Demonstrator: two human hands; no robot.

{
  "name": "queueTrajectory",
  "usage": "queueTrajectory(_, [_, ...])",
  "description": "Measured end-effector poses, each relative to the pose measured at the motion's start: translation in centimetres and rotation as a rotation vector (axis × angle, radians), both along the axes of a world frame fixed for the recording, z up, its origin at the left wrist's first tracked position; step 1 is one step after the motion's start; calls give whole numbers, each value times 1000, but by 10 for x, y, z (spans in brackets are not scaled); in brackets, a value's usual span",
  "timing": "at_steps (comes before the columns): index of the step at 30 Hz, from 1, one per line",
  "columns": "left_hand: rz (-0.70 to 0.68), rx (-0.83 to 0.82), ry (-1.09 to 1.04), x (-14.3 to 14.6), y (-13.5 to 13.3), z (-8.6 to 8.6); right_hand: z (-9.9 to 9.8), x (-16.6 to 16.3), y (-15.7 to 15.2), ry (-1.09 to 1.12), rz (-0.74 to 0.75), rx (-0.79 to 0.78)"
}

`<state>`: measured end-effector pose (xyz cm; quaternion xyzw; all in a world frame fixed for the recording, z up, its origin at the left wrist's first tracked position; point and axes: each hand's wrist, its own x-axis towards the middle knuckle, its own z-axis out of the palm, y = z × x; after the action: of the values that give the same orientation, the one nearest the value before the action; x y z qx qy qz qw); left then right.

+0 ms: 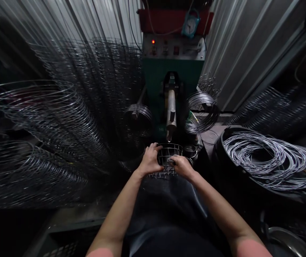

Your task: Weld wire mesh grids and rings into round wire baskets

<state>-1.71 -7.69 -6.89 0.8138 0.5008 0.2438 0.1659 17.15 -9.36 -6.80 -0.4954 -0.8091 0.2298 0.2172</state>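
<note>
At the bottom centre, a dark, smooth apron [166, 207] with a dull sheen covers the person's lap; a rounded, polished metal vessel [289, 237] sits at the lower right. Just above the apron, in the middle of the frame, is a round-walled wire basket [169, 151] of open square mesh. The left hand [151, 159] grasps its left side, thumb and fingers set apart in a wide curve. The right hand [181, 165] has its fingers curled in at the basket's right front; whether they pinch the mesh or some small piece, I cannot tell.

Right of the hands, a black tub [238, 182] brims with loose, shiny wire rings [265, 157], crowding that side. Past the basket, a blunt metal rod [171, 103] juts toward it from a green machine [153, 78], flanked by a left wire coil [142, 110] and a right wire coil [202, 100]. Tall nested stacks of thin wire hoops [70, 114] hem in the left. Higher up are a lit red lamp [153, 41] and a blue clock [190, 26], before ridged metal sheeting [235, 43].
</note>
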Motion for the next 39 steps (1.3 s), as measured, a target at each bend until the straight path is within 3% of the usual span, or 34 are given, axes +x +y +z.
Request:
queueTrajectory(7, [-32,-57,-69,0,4,2,-2,17,-7,24,187,28])
queueTrajectory(19, [-24,-66,-85,2,18,-8,-7,15,-3,-11,122,94])
queueTrajectory(31, [-47,-59,-212,5,44,-9,6,12,20,-44,64,110])
queueTrajectory(39, [45,-10,-157,11,57,-9,3,9,31,-105,-53,107])
